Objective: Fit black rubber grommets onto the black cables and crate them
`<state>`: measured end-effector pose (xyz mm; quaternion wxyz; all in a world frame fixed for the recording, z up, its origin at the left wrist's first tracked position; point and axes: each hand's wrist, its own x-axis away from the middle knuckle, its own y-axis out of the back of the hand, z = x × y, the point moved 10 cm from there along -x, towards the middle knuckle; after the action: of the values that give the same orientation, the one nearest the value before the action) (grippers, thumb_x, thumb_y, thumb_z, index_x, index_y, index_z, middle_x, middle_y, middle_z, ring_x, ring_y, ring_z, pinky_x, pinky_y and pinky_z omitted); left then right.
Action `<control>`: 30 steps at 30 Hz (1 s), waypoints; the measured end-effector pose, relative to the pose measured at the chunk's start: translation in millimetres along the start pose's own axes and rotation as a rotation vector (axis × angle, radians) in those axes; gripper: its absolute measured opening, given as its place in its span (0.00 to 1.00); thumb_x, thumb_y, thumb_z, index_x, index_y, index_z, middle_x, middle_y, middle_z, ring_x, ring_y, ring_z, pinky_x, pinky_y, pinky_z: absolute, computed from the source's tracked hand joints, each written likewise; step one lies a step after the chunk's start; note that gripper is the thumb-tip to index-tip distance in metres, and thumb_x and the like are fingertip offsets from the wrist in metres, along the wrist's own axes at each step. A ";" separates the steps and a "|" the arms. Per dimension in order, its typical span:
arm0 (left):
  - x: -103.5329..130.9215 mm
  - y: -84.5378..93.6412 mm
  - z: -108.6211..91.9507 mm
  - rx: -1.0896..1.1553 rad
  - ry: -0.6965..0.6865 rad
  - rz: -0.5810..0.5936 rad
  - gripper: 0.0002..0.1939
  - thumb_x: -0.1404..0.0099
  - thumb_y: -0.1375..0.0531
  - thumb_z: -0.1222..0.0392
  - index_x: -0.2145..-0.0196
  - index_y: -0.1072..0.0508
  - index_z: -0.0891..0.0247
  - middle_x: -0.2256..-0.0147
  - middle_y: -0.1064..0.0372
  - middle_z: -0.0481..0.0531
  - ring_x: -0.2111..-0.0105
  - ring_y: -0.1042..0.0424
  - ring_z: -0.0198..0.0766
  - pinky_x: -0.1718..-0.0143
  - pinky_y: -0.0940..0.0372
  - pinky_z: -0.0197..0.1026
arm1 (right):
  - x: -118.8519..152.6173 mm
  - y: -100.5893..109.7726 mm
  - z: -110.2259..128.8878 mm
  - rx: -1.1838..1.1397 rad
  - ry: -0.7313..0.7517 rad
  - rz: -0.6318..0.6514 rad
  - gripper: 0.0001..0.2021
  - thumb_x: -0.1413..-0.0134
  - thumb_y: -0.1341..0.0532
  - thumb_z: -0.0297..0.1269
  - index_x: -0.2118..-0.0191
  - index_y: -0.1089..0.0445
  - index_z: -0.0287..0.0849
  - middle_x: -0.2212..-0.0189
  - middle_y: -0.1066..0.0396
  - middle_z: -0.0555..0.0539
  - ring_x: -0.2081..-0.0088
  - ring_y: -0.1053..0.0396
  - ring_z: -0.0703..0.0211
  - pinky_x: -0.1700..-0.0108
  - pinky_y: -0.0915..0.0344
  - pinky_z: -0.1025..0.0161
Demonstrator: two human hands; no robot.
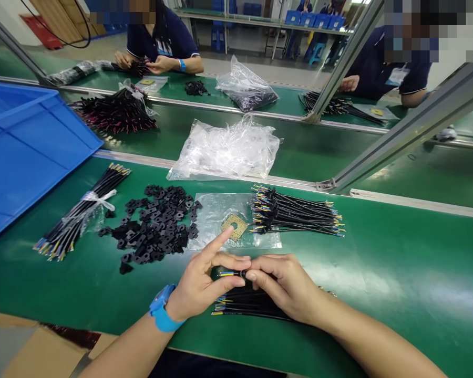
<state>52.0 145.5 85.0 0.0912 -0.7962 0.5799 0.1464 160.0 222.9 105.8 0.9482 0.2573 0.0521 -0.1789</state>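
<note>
Between my two hands is a black cable end [229,273] with yellow and blue wires and a small black part around it. My left hand [207,275] pinches at this part with thumb and a finger, its index finger stretched out. My right hand [284,281] grips the cable just right of it. Under my hands lies a row of black cables [246,307]. Beyond them are a yellowish square piece [235,227] with a hole, on a clear plastic bag [211,210], and a stack of cables [303,212] with black parts fitted. Left of these is a pile of small black parts [161,223].
A tied cable bundle [82,212] and a blue bin [27,142] are at the left. A bag of clear plastic [228,149] lies by the metal rail [299,182]. A slanted metal post [402,126] rises at right. Two people work across the bench.
</note>
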 end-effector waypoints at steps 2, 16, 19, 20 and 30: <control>-1.8 -4.0 -3.3 -0.018 -0.025 0.031 0.39 0.34 0.30 0.63 0.31 0.37 0.43 0.55 0.16 0.49 0.51 0.18 0.43 0.46 0.25 0.39 | 0.2 -5.9 -9.9 -0.100 -0.088 0.052 0.21 0.26 0.45 0.44 0.72 0.29 0.41 0.78 0.32 0.54 0.76 0.36 0.68 0.69 0.40 0.71; -6.7 23.5 -7.9 -0.275 -0.082 0.006 0.41 0.32 0.37 0.39 0.27 0.44 0.46 0.41 0.24 0.57 0.35 0.32 0.53 0.33 0.39 0.57 | -1.5 24.6 16.5 0.157 0.152 -0.130 0.18 0.25 0.45 0.44 0.62 0.24 0.41 0.73 0.24 0.49 0.73 0.29 0.66 0.67 0.33 0.70; -2.9 92.6 -23.3 -0.643 -0.030 -0.452 0.26 0.27 0.40 0.44 0.35 0.30 0.53 0.40 0.26 0.59 0.38 0.29 0.52 0.35 0.37 0.57 | 6.0 66.9 29.1 0.511 0.288 -0.391 0.09 0.28 0.42 0.34 0.54 0.24 0.43 0.65 0.21 0.46 0.65 0.24 0.60 0.60 0.28 0.65; 0.4 107.8 -28.8 -0.819 0.007 -0.557 0.21 0.26 0.41 0.47 0.41 0.25 0.55 0.43 0.24 0.59 0.39 0.29 0.53 0.36 0.38 0.58 | 7.4 79.0 26.8 0.600 0.289 -0.454 0.10 0.29 0.42 0.31 0.51 0.24 0.43 0.62 0.21 0.44 0.62 0.23 0.58 0.57 0.27 0.63; -6.3 84.5 8.8 -1.533 0.177 -0.194 0.15 0.28 0.43 0.54 0.57 0.18 0.61 0.45 0.26 0.66 0.42 0.34 0.67 0.48 0.42 0.63 | -7.3 122.2 -42.8 0.706 0.104 -0.552 0.17 0.28 0.46 0.32 0.43 0.24 0.50 0.58 0.28 0.44 0.58 0.27 0.56 0.54 0.28 0.56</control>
<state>-31.2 127.7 81.0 -0.5192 -0.6928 0.2496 0.4338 197.7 345.0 127.7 0.7152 0.5501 0.1022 -0.4189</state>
